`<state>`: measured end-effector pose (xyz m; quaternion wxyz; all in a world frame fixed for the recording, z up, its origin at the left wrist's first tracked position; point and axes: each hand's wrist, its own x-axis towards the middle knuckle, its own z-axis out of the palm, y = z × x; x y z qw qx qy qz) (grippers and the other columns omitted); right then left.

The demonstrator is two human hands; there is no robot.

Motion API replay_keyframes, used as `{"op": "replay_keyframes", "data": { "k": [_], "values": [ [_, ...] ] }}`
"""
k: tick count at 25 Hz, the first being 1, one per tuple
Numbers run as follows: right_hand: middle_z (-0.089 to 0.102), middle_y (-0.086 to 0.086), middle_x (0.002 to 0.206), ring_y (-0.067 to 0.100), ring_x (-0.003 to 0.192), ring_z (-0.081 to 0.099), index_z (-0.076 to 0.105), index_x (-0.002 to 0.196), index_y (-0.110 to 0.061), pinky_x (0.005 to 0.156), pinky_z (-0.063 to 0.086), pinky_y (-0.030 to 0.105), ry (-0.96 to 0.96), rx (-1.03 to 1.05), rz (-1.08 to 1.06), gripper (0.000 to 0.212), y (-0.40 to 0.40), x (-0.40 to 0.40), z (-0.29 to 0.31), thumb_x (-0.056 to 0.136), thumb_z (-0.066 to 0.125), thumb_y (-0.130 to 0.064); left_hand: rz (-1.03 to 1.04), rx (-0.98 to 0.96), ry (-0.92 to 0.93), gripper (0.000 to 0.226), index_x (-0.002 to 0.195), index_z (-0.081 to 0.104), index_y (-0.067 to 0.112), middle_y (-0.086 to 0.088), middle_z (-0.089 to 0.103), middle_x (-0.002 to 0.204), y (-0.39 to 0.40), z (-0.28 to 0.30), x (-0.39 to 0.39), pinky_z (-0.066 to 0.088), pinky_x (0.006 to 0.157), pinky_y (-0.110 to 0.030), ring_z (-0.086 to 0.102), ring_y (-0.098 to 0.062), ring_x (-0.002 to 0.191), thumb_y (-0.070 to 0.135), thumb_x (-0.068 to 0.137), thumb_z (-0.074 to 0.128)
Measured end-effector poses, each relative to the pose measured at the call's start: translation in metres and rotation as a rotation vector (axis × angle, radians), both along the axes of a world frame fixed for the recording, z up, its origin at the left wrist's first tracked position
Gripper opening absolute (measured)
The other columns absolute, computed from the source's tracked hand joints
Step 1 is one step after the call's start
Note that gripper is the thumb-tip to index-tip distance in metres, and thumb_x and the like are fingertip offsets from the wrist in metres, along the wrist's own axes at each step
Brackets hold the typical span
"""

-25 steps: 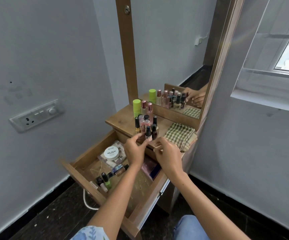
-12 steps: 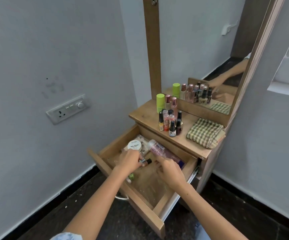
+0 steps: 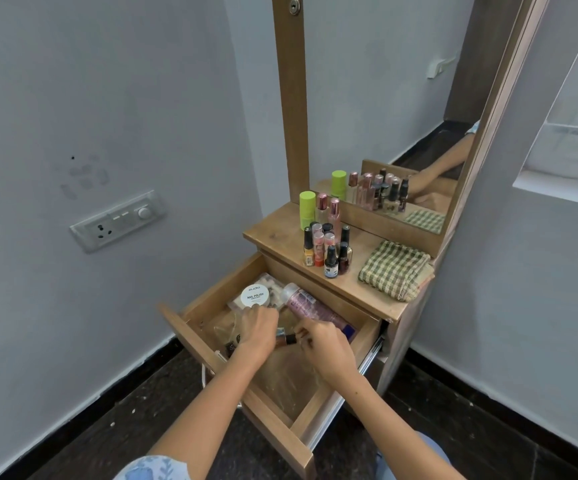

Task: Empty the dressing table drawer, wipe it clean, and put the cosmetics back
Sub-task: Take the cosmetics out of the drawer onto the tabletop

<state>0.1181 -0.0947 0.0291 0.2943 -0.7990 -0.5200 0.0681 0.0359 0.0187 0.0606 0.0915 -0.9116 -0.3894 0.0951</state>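
Observation:
The wooden drawer of the dressing table stands pulled out. Both hands are inside it. My left hand is closed around small bottles, and a dark-capped little bottle sticks out between it and my right hand, whose fingertips pinch at that bottle. Behind the hands lie a white round nail polish remover tub and a pink spray can on its side. A small dark bottle lies near the drawer's front-left. Several nail polish bottles and a green-capped bottle stand on the tabletop.
A folded checked cloth lies on the tabletop's right end. The mirror rises behind the bottles. A wall socket plate is at left. The drawer's near half shows a clear plastic liner. Dark floor surrounds the table.
Both hands came down from the bottles on the tabletop into the drawer. They now close on small bottles there. The camera has moved nearer and tilted down.

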Motion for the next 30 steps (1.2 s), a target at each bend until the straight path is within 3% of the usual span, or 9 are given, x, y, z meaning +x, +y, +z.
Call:
{"op": "replay_keyframes", "data": {
  "k": [5,10,13,18,20,22,24,27,30],
  "values": [
    [0.069,-0.003,0.105,0.014,0.094,0.065,0.065,0.108,-0.019,0.078,0.052,0.026,0.003,0.047,-0.040,0.024,-0.002,0.001,0.003,0.088,0.057,-0.010,-0.093,-0.074,-0.094,0.021,0.098,0.063,0.006,-0.011,0.065,0.101,-0.009,0.000,-0.002,0.038,0.079,-0.031,0.059,-0.028,0.102,-0.003,0.080,0.059],
    [0.066,-0.001,0.113,0.018,0.105,0.061,0.057,0.120,-0.023,0.081,0.048,0.030,-0.034,-0.009,0.015,0.037,-0.002,0.000,0.009,0.085,0.061,-0.014,-0.163,-0.207,-0.438,0.032,0.098,0.063,0.015,0.000,0.066,0.093,-0.016,0.003,-0.013,0.030,0.080,-0.027,0.059,-0.020,0.092,0.023,0.069,0.073],
    [0.065,-0.001,0.111,0.019,0.101,0.062,0.058,0.119,-0.024,0.078,0.048,0.030,-0.009,-0.026,0.020,0.036,-0.002,0.001,0.009,0.085,0.062,-0.014,-0.174,-0.270,-0.591,0.044,0.101,0.055,0.020,0.007,0.063,0.093,-0.015,0.002,-0.019,0.033,0.094,-0.028,0.058,-0.012,0.089,0.023,0.063,0.077],
    [0.056,0.004,0.120,0.024,0.102,0.061,0.057,0.123,-0.018,0.078,0.051,0.031,0.004,-0.116,0.021,0.039,0.002,0.002,0.006,0.086,0.060,-0.007,-0.224,-0.377,-0.619,0.048,0.099,0.050,0.021,0.007,0.059,0.095,-0.020,0.001,-0.021,0.043,0.093,-0.033,0.059,-0.011,0.088,0.006,0.063,0.078],
    [0.058,0.006,0.121,0.025,0.102,0.062,0.053,0.125,-0.014,0.080,0.053,0.034,0.002,-0.140,0.008,0.037,0.003,0.002,0.005,0.089,0.057,-0.008,-0.248,-0.352,-0.618,0.046,0.101,0.049,0.022,0.007,0.059,0.101,-0.021,0.001,-0.021,0.040,0.098,-0.032,0.058,-0.011,0.097,0.006,0.067,0.076],
    [0.062,0.006,0.118,0.023,0.103,0.063,0.050,0.125,-0.015,0.079,0.054,0.035,0.058,-0.085,-0.019,0.034,0.003,0.002,0.005,0.091,0.055,-0.011,-0.216,-0.298,-0.701,0.051,0.114,0.051,0.024,0.009,0.057,0.115,-0.021,0.000,-0.023,0.028,0.106,-0.027,0.051,-0.009,0.112,0.017,0.071,0.078],
    [0.063,0.002,0.115,0.017,0.102,0.063,0.053,0.122,-0.018,0.081,0.054,0.033,0.160,0.045,-0.037,0.031,0.001,0.004,0.006,0.092,0.057,-0.015,-0.088,-0.302,-0.884,0.064,0.123,0.052,0.024,0.014,0.054,0.118,-0.021,0.004,-0.025,0.027,0.103,-0.027,0.047,-0.005,0.113,0.034,0.067,0.082],
    [0.060,0.000,0.110,0.011,0.099,0.060,0.057,0.110,-0.014,0.085,0.053,0.033,0.270,0.218,-0.002,0.022,-0.001,0.010,0.005,0.089,0.058,-0.005,0.011,-0.384,-0.997,0.057,0.112,0.065,0.024,0.015,0.064,0.108,-0.021,0.003,-0.025,0.038,0.098,-0.028,0.055,-0.002,0.103,0.046,0.062,0.080],
    [0.064,0.002,0.105,0.012,0.097,0.065,0.061,0.104,-0.011,0.082,0.054,0.028,0.370,0.316,0.038,0.022,-0.001,0.015,0.001,0.086,0.060,0.002,0.046,-0.610,-1.071,0.034,0.097,0.073,0.022,0.015,0.070,0.095,-0.026,0.008,-0.027,0.047,0.088,-0.023,0.062,0.001,0.096,0.034,0.067,0.081]
  ]
}}
